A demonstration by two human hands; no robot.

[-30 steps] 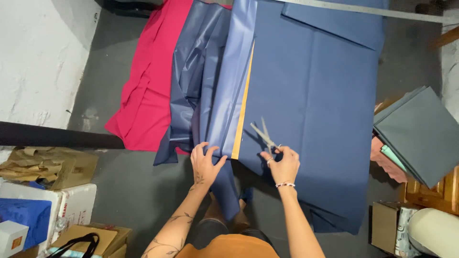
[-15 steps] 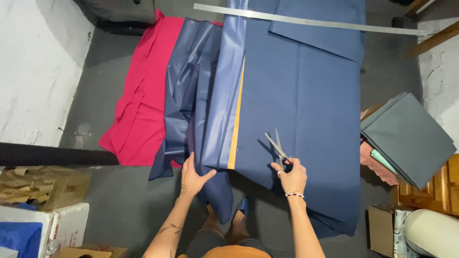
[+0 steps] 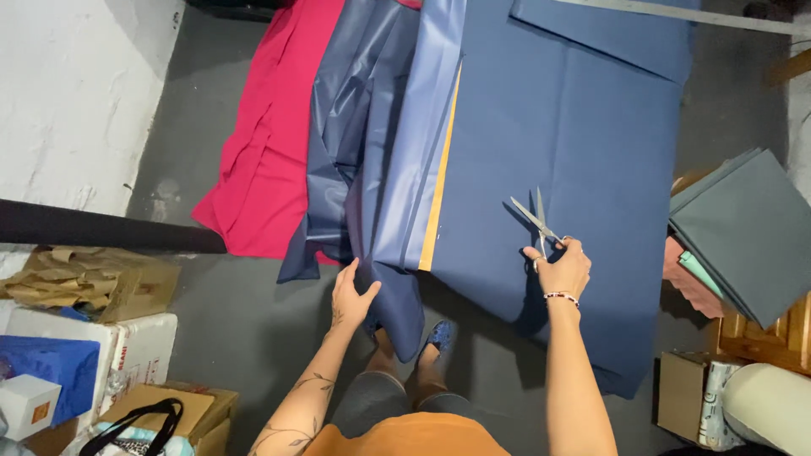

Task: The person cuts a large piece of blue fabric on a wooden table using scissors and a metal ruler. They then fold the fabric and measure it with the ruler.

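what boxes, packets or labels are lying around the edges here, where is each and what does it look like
White box: bottom left corner, small cube with an orange mark on one face.
Blue package: just above it, flat and bright blue.
White carton: right of the blue package, with small red print.
Brown cardboard box: left edge, crumpled brown paper on top.
Small cardboard box: bottom right, plain brown.
Printed roll: beside that box, white with dark print.

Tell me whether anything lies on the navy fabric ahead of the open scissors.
Nothing visible does. The scissors in the right hand point up a bare stretch of navy fabric; the metal ruler lies far off at its top edge.
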